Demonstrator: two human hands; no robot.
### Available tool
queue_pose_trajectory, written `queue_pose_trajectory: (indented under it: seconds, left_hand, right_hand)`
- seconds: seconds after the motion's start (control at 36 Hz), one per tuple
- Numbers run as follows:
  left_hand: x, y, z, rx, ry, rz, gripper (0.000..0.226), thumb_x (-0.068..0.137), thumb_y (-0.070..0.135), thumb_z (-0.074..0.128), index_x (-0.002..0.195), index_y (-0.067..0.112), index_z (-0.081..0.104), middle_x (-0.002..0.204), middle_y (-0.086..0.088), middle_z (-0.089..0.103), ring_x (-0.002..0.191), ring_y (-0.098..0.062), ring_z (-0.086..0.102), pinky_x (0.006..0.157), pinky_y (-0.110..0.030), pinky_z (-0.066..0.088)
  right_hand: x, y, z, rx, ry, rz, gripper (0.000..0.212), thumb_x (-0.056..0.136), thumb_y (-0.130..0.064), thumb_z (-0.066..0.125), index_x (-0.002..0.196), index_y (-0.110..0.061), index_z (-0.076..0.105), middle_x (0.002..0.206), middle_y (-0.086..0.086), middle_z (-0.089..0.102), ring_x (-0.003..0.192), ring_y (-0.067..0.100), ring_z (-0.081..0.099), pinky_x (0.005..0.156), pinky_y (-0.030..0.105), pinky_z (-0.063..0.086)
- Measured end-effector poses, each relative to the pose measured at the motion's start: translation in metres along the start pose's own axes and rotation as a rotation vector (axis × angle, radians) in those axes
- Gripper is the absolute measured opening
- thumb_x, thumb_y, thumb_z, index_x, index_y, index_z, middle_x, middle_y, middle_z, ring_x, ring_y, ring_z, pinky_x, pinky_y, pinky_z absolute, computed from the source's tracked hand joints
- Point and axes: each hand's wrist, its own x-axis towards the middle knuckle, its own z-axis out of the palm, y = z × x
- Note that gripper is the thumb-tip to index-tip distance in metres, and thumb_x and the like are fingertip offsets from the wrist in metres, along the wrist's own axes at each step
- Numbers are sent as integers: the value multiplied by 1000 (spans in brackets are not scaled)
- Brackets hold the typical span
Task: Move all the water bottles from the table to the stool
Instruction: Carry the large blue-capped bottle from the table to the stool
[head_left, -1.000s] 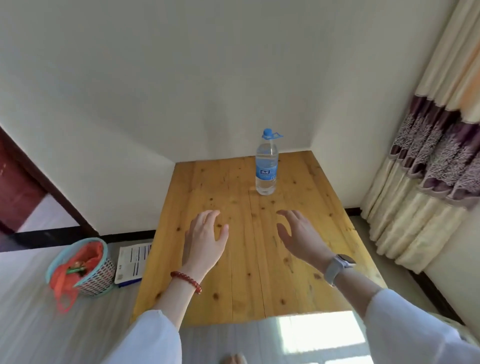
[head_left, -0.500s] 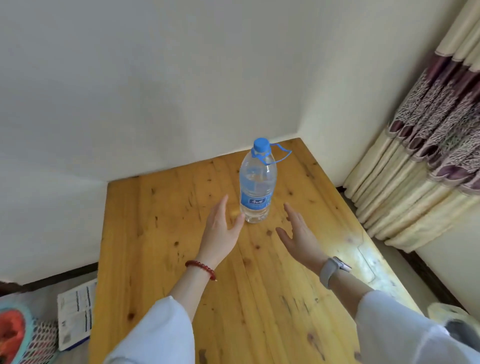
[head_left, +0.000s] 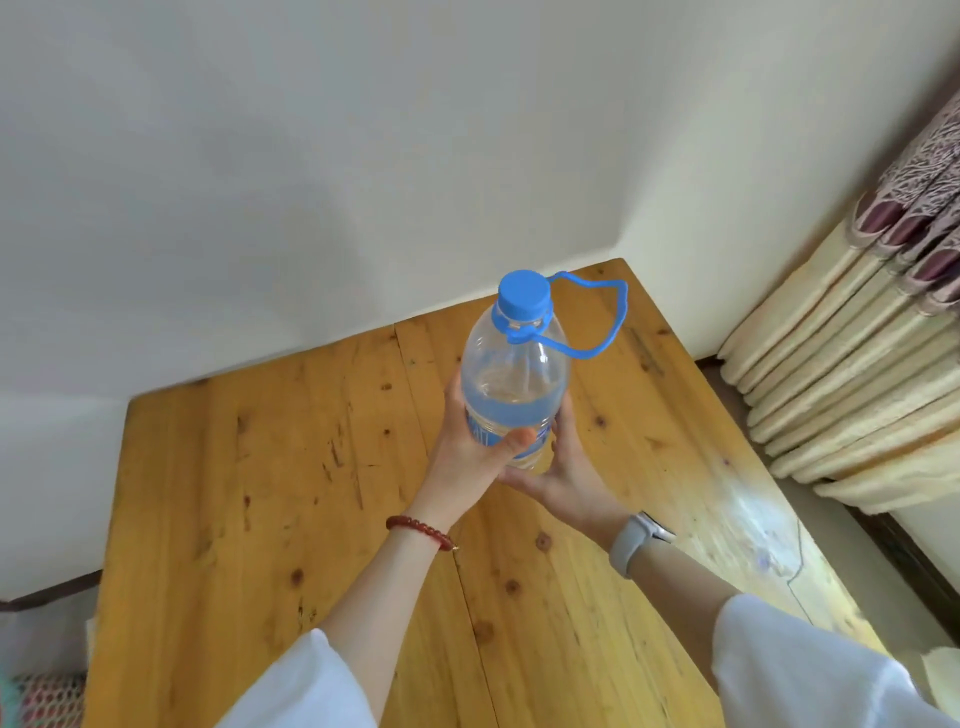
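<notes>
Above the far part of the wooden table (head_left: 291, 499), near the corner of the room, I hold the water bottle (head_left: 511, 379) upright with both hands. My left hand (head_left: 467, 447) grips the label zone from the left side, thumb curled across the front. My right hand (head_left: 563, 470) supports the lower part from the right and below; its fingers are mostly hidden behind the bottle, so I cannot tell exactly how they lie.

I judge the bottle is heavy and a little soft, so I should keep one hand under the base, not squeeze hard, and keep it vertical while I turn to the stool, which I do not see. The blue carry loop (head_left: 597, 317) must not catch on anything.

No other bottle shows on the table. Pale walls (head_left: 363, 156) meet behind it, and a curtain (head_left: 857, 364) hangs at the right.
</notes>
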Motion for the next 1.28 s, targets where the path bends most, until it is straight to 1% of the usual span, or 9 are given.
queue_pose_trajectory:
  seconds: [0.11,0.19,0.31,0.44,0.56,0.81,1.0,1.17,1.28]
  left_hand:
    - [22,4,-1,8,58,26,80,51,69,73,118,52,33,119,20,54,111,0,54,79,-13,48]
    - [34,8,-7,-3,75,15,89,49,71,72,125,39,37,118,19,55,107,1,56,79,-17,51]
    - [37,13,-16,-52,93,-87,81,53,73,67,121,36,40,112,15,59,95,7,60,67,-12,50]
    - [9,8,-22,-14,79,-216,77,57,79,59,120,38,41,109,17,62,94,1,64,73,-24,55]
    - [-32,1,-23,-2,45,-294,63,58,82,55,110,49,41,107,20,62,92,1,64,73,-28,56]
    - [-158,-9,-17,-49,-32,-342,52,66,74,55,103,41,42,105,9,62,84,2,64,68,-22,55]
    - [-255,4,-5,-165,-146,-245,70,75,53,59,132,33,24,123,15,54,105,2,58,84,-19,50]
    - [-326,11,21,-118,-275,-206,86,78,45,65,143,26,13,128,5,53,111,-7,57,92,-35,50]
    - [-365,20,52,-51,-422,-147,91,74,50,61,144,23,9,133,15,42,112,10,47,89,-7,40]
  right_hand:
    - [26,3,-4,-35,27,-43,115,63,-36,82,144,-30,0,145,-14,27,134,13,31,108,42,37]
    - [41,3,-5,-80,61,-52,111,63,-36,82,143,-31,5,127,-27,27,125,-1,31,101,19,40]
    - [45,-4,-2,-89,32,-46,101,64,-36,79,140,-38,14,123,-12,39,111,-6,31,81,-5,33]
    - [13,-14,5,-85,-46,30,97,65,-38,75,140,-41,13,126,-7,44,115,-2,33,90,15,38]
    - [-28,-19,10,10,-135,93,91,69,-32,75,139,-39,17,123,-13,56,111,6,57,94,39,50]
    - [-161,-29,38,25,-100,279,74,66,-39,74,119,-60,27,106,-23,63,96,3,64,80,28,55]
    - [-279,-57,70,100,63,337,68,64,-35,71,122,-36,36,97,-21,65,86,-7,63,66,7,47]
    - [-378,-62,83,116,205,408,83,65,-36,72,133,-24,27,108,-9,62,92,-1,64,74,16,51]
    - [-441,-63,80,103,332,453,80,72,-29,70,135,-26,21,116,-2,59,99,3,63,81,19,52]
